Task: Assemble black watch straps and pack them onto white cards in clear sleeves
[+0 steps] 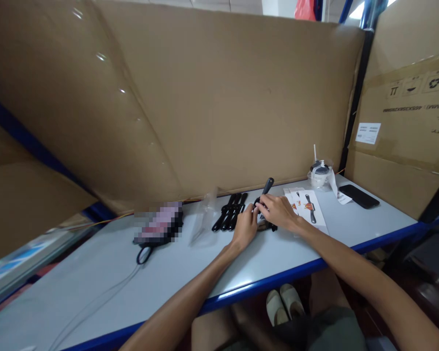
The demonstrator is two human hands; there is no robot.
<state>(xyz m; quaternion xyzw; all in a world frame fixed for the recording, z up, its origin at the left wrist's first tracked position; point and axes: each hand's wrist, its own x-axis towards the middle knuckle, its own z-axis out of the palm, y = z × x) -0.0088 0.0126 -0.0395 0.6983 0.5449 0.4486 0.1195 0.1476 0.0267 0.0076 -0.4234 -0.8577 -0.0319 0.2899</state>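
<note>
Both hands meet over the table, closed around a black spokeshave (268, 186) whose one handle points up and away. My left hand (245, 225) grips its near side, and my right hand (276, 209) pinches it near the middle with bent fingers. My hands hide most of the tool's body. Left of them, several black spokeshaves (230, 212) lie side by side. Small dark and brownish pieces (265, 225) show beneath my hands, too covered to make out. Close to my right hand lie white printed cards (308, 207) picturing such a tool.
A clear plastic bag (203, 219) lies left of the row. Farther left is a partly blurred pouch-like thing (159, 225) with a black loop. A wrapped cup (319, 176) and a black phone (359, 196) sit at the right. Cardboard walls (241, 97) enclose the table.
</note>
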